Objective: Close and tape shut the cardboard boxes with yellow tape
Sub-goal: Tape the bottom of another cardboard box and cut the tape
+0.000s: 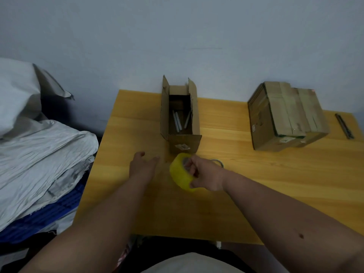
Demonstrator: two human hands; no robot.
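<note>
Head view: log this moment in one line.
right hand grips yellow tape roll | left hand open | small box unsealed

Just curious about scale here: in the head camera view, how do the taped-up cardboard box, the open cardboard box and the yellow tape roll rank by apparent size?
1. Taped-up cardboard box, largest.
2. Open cardboard box holding grey sticks, narrower.
3. Yellow tape roll, smallest, though nearest the camera.

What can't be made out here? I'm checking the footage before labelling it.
Head view only:
- Open box: the pale sticks inside are too small to identify.
- Yellow tape roll: its core is covered by the right hand.
- Box labels: blurred, unreadable.
- Dark strip at right: too small.
</note>
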